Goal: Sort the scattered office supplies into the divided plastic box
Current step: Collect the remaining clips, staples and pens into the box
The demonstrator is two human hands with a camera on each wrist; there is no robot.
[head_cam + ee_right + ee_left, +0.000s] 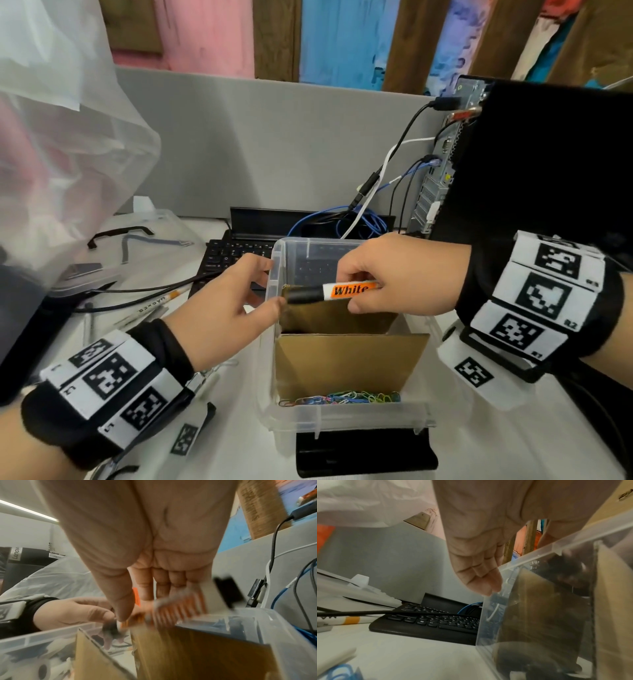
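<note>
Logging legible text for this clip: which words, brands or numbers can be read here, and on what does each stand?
"White": orange label of the marker held by the right hand.
"Lenov", cut off: black monitor.
Print on the pencil: too small and turned to read.
Keyboard keys: mostly blurred.
Wristband digits: too small.

Both wrists have black fabric cuffs with white blocky bands strapped over them, covered in black-and-white square tag markers. The left wrist band (113,380) and right wrist band (534,305) look the same, with tiny printed numbers beside some tags.
</note>
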